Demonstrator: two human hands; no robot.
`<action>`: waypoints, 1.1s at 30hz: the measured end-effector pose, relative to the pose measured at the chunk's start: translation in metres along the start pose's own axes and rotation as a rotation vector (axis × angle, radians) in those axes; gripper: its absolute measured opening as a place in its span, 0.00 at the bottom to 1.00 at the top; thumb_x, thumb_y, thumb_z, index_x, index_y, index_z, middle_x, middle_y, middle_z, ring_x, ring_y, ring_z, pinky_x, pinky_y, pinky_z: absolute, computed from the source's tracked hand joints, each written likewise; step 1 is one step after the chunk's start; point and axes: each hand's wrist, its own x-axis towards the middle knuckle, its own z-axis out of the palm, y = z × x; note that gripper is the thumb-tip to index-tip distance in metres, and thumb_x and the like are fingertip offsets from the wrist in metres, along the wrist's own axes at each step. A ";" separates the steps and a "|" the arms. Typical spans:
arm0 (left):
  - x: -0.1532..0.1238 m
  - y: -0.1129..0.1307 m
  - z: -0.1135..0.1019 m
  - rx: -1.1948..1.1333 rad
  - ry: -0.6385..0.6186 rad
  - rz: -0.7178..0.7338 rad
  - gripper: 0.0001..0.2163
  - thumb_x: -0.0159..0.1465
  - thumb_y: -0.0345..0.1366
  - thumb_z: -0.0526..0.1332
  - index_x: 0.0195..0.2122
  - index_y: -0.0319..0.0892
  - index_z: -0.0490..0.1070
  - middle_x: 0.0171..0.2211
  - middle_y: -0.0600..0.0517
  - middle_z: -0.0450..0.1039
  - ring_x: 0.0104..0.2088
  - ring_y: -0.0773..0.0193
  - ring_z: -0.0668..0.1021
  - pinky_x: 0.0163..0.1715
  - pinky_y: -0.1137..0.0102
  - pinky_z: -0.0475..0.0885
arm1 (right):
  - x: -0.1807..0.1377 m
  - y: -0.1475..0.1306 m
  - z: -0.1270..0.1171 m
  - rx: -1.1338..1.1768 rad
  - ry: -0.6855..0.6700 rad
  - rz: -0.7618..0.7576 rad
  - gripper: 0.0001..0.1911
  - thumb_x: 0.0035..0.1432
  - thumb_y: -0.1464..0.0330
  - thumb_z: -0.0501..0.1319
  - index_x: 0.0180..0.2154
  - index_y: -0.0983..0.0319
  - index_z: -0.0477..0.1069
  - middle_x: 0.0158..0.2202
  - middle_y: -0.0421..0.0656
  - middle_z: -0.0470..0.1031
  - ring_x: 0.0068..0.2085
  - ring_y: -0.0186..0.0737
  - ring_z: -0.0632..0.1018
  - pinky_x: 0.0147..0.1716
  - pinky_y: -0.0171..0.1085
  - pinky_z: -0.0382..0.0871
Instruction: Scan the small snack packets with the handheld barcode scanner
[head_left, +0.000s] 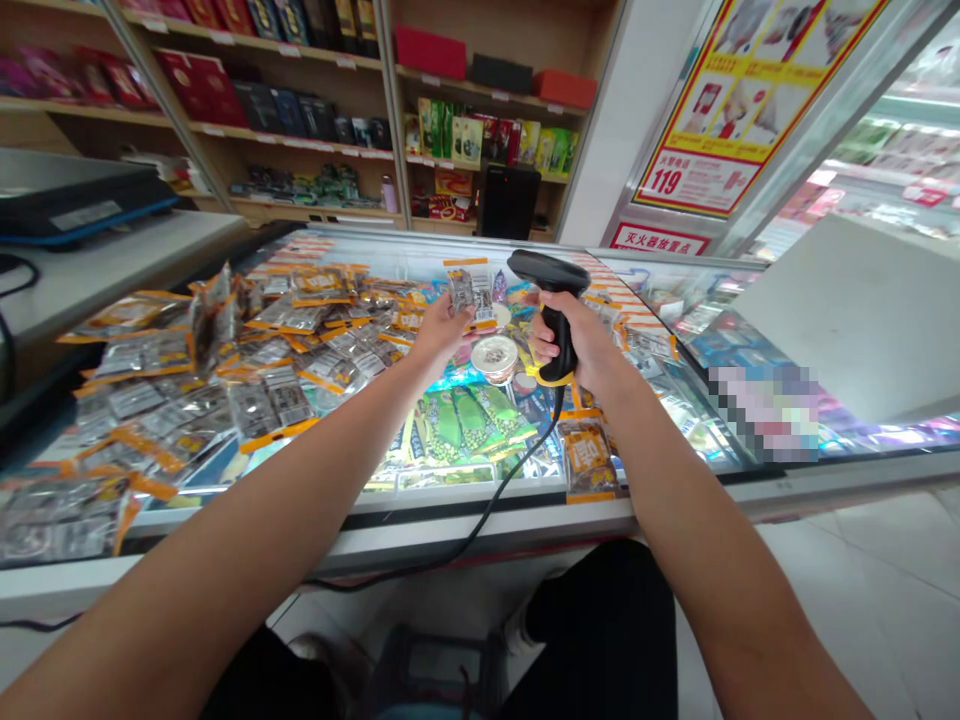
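Note:
In my right hand [574,335] is a black and yellow barcode scanner [556,310], gripped round its handle, with its head turned to the left. A cable runs down from the handle over the freezer's front edge. My left hand [446,325] pinches a small snack packet [471,290] with orange ends, its printed back facing me, just left of the scanner's head. Many similar orange-edged packets [277,395] lie heaped on the glass top to the left. Another packet [589,455] lies under my right forearm.
Beneath the glass of the freezer [420,510] are green packs [469,415] and a round tub [493,355]. A scale [82,200] stands on a counter at left. A white panel [862,310] sits at right. Stocked shelves [300,140] line the back.

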 end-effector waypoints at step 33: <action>0.005 0.001 -0.005 -0.072 0.099 -0.062 0.09 0.69 0.30 0.59 0.50 0.42 0.69 0.53 0.44 0.77 0.42 0.63 0.83 0.46 0.65 0.80 | -0.004 0.002 0.003 -0.211 0.037 0.323 0.16 0.56 0.60 0.68 0.29 0.60 0.64 0.21 0.38 0.62 0.18 0.30 0.61 0.16 0.33 0.55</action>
